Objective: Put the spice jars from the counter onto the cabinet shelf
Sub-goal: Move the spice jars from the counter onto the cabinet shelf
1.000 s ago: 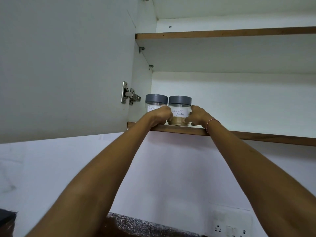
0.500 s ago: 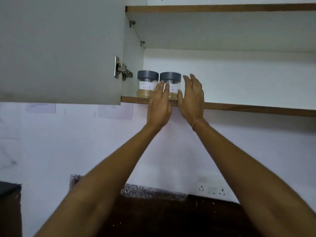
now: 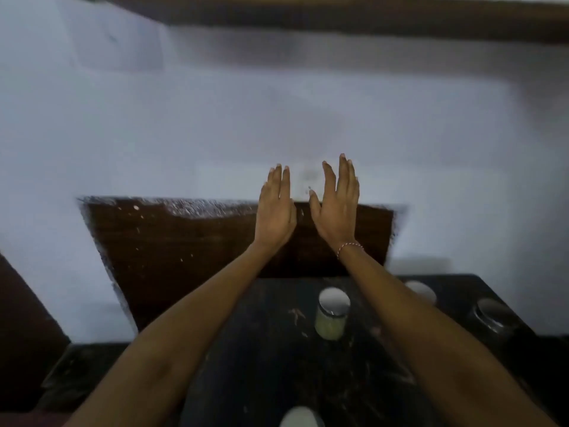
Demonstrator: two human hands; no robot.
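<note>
My left hand and my right hand are raised side by side in front of the wall, fingers straight, holding nothing. Below them on the dark counter stands a spice jar with a pale lid and yellowish contents, between my forearms. A second jar lid shows just past my right forearm. A dark-lidded jar stands at the right. Another pale lid shows at the bottom edge. The cabinet shelf edge runs along the top; the jars on it are out of view.
A dark brown backsplash panel stands against the white wall behind the counter. The picture is blurred by head motion.
Both hands have let go of the jar on the shelf and come down away from it, fingers straightened. My view has dropped from the cabinet to the counter with its jars.
</note>
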